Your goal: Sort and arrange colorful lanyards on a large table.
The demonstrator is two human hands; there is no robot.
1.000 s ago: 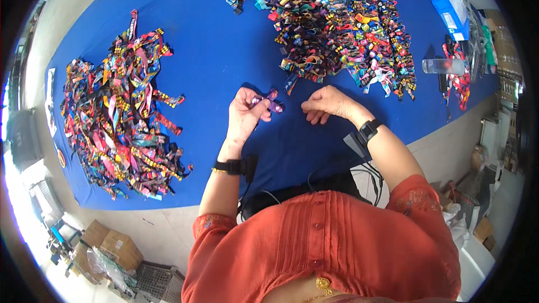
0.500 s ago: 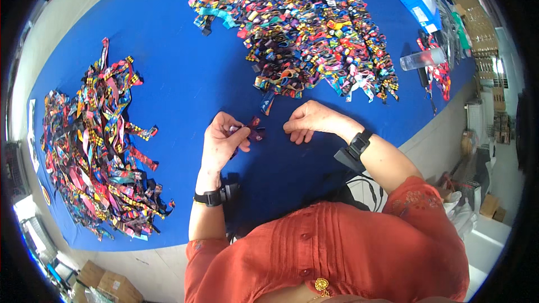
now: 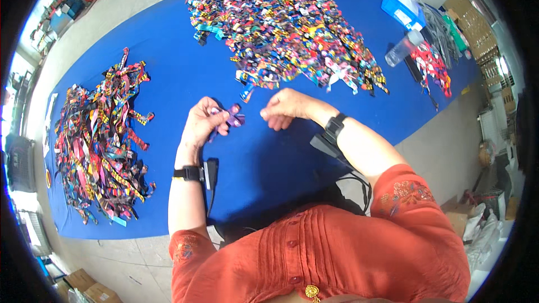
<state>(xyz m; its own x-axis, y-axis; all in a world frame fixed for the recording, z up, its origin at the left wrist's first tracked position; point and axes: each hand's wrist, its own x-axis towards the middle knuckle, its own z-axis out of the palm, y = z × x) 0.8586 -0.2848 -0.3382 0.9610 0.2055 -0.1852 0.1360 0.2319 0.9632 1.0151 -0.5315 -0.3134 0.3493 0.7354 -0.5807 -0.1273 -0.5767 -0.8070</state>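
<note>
My left hand [image 3: 201, 126] is closed on a purple patterned fabric strap [image 3: 236, 118], folded into a loop that sticks out past the thumb. To its right, my right hand [image 3: 285, 108] has thumb and fingertips pressed together, apart from the strap; whether anything small is between them I cannot make out. Beyond both hands lies a broad bed of colourful looped straps [image 3: 281, 28], packed in rows on the blue table [image 3: 163, 62]. A tangled heap of loose printed straps [image 3: 101, 146] covers the table's left side.
On the right of the table are a blue box [image 3: 402, 8], a clear plastic bottle [image 3: 400, 51], a red bundle of straps [image 3: 431, 64] and grey cords [image 3: 441, 31]. Black wrist devices [image 3: 210, 174] are strapped to both my forearms. Cardboard boxes [image 3: 84, 285] stand on the floor at lower left.
Both hands have shifted slightly left and away from me in the picture, as the whole view moved. The strap stays in my left hand; the right hand remains pinched and apart from it.
</note>
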